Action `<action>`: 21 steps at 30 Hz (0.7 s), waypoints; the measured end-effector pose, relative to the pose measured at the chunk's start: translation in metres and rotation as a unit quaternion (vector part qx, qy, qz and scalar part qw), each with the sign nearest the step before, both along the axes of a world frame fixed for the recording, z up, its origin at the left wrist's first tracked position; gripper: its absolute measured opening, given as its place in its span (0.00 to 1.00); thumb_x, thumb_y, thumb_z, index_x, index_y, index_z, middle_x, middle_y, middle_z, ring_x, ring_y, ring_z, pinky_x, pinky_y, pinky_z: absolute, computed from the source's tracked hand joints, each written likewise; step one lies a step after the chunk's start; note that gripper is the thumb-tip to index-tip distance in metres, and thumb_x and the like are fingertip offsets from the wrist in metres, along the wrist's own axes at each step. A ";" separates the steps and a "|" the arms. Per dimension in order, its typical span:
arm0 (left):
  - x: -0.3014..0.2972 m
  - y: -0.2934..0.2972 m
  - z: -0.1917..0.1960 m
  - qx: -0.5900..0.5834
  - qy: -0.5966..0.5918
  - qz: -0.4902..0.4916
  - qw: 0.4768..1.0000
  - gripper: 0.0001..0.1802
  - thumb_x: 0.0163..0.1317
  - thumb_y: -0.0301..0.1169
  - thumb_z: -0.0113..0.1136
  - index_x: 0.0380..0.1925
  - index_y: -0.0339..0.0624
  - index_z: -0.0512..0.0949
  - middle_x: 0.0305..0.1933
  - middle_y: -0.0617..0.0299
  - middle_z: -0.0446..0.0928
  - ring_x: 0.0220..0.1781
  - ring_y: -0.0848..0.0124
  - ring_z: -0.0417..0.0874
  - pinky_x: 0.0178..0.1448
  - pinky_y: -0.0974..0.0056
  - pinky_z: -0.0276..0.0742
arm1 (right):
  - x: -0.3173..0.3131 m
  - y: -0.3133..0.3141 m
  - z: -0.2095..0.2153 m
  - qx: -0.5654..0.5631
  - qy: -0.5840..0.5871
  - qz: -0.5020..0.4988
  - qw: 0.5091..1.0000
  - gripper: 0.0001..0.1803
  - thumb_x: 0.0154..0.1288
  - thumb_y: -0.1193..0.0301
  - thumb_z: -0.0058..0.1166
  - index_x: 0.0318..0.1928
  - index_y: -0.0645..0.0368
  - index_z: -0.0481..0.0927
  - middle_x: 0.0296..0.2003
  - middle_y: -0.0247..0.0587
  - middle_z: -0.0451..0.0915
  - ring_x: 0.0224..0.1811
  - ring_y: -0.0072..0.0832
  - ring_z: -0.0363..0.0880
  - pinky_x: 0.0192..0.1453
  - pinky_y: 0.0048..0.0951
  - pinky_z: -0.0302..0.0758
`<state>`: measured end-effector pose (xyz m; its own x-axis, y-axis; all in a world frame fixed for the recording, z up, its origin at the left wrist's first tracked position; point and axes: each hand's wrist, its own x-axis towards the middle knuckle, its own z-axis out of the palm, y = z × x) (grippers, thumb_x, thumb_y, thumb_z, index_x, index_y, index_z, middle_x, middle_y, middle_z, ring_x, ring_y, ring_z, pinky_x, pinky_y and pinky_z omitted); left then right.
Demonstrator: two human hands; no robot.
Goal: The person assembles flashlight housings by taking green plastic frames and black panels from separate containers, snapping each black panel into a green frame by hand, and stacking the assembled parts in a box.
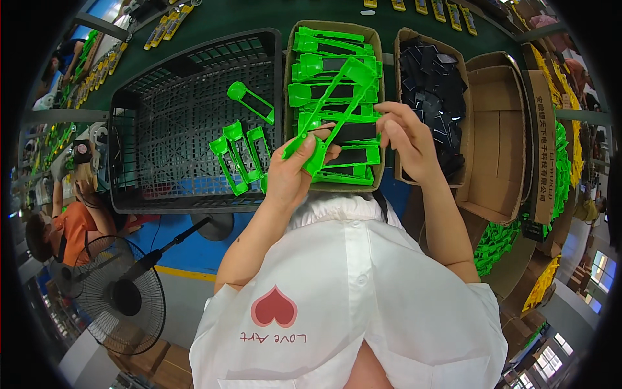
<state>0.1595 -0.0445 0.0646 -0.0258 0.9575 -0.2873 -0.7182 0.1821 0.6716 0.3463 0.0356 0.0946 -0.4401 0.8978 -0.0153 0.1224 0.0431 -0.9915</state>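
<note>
My left hand (290,170) grips the rounded end of a bright green plastic frame (353,97), a long open piece tilted up to the right. Beneath it stands a cardboard box (380,39) with several similar green frames, some with dark panels in them. My right hand (407,139) hovers by that box's right edge, fingers curved and apart; I see nothing in them. Right of it, a second cardboard box (405,174) holds a heap of thin black rectangular pieces (431,84). On the left, a black plastic crate (175,123) contains several loose green frames (243,152).
An upright cardboard box (495,129) stands at the right, near piles of green parts (495,246) and yellow parts (543,285). Yellow pieces (447,11) lie along the green table's far side. A black fan (126,295) and a person in orange (84,227) are at the lower left.
</note>
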 end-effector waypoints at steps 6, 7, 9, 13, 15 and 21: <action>0.007 -0.001 0.004 -0.018 -0.002 0.004 1.000 0.16 0.60 0.33 0.47 0.40 0.28 0.71 0.49 0.53 0.70 0.42 0.64 0.76 0.49 0.63 0.71 | -0.010 -0.007 -0.020 0.023 -0.136 0.058 0.989 0.13 0.56 0.66 0.53 0.35 0.64 0.73 0.17 0.38 0.73 0.17 0.20 0.71 0.22 0.20 0.67; 0.008 -0.001 0.004 -0.018 -0.001 0.004 1.000 0.16 0.60 0.33 0.47 0.40 0.28 0.71 0.49 0.53 0.70 0.42 0.64 0.76 0.49 0.63 0.71 | -0.009 -0.008 -0.021 0.034 -0.111 0.057 0.992 0.13 0.55 0.66 0.53 0.35 0.64 0.73 0.17 0.37 0.74 0.18 0.19 0.72 0.23 0.20 0.68; 0.009 -0.001 0.004 -0.011 -0.005 -0.003 1.000 0.15 0.61 0.32 0.47 0.40 0.28 0.71 0.49 0.53 0.69 0.43 0.65 0.75 0.49 0.64 0.71 | -0.006 -0.008 -0.014 -0.013 -0.105 0.064 0.992 0.13 0.56 0.66 0.53 0.35 0.64 0.73 0.18 0.37 0.74 0.19 0.19 0.72 0.23 0.19 0.69; 0.007 0.003 0.005 -0.003 0.005 -0.024 1.000 0.15 0.61 0.32 0.47 0.41 0.28 0.71 0.47 0.53 0.70 0.42 0.65 0.75 0.49 0.64 0.71 | 0.002 -0.008 -0.011 -0.082 -0.080 0.066 0.991 0.13 0.59 0.66 0.49 0.35 0.65 0.74 0.18 0.35 0.74 0.19 0.16 0.71 0.22 0.16 0.67; 0.006 0.003 0.007 0.003 0.045 -0.068 0.997 0.16 0.61 0.33 0.46 0.42 0.29 0.70 0.49 0.53 0.70 0.41 0.64 0.76 0.49 0.61 0.70 | 0.004 -0.008 -0.011 -0.100 -0.071 0.056 0.991 0.13 0.60 0.66 0.48 0.34 0.65 0.74 0.18 0.34 0.74 0.18 0.16 0.70 0.21 0.16 0.66; -0.006 0.006 0.009 0.061 -0.012 -0.106 0.992 0.19 0.62 0.34 0.45 0.46 0.30 0.67 0.44 0.53 0.71 0.41 0.65 0.74 0.49 0.61 0.69 | 0.010 -0.008 -0.014 -0.112 -0.056 0.044 0.991 0.12 0.62 0.67 0.44 0.32 0.64 0.73 0.18 0.32 0.73 0.16 0.14 0.68 0.19 0.14 0.63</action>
<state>0.1532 -0.0390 0.0737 0.1848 0.9684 -0.1672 -0.6890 0.2490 0.6807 0.3564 0.0274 0.0805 -0.5010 0.8244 -0.2636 0.2381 -0.1615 -0.9577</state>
